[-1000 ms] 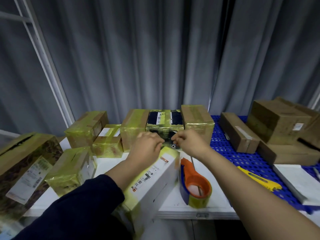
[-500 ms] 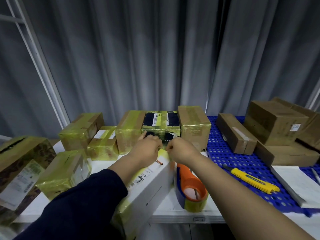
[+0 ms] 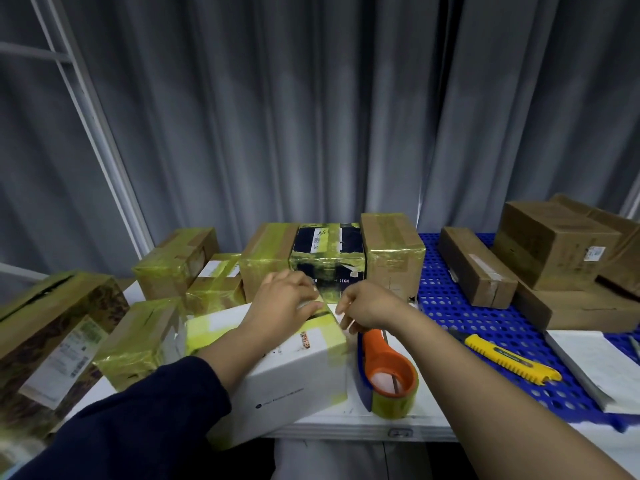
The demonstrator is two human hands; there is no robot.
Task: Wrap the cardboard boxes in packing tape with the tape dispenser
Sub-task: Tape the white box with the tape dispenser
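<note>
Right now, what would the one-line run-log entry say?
left hand: grips far end of white box | right hand: at same end, grip unclear | tape dispenser: on table, untouched

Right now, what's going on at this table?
A person is taping up a white box on the table. The left hand curls over its far end and the right hand touches that end too. The tape dispenser lies unheld beside it. Taped boxes stand behind; plain boxes wait at right.
</note>
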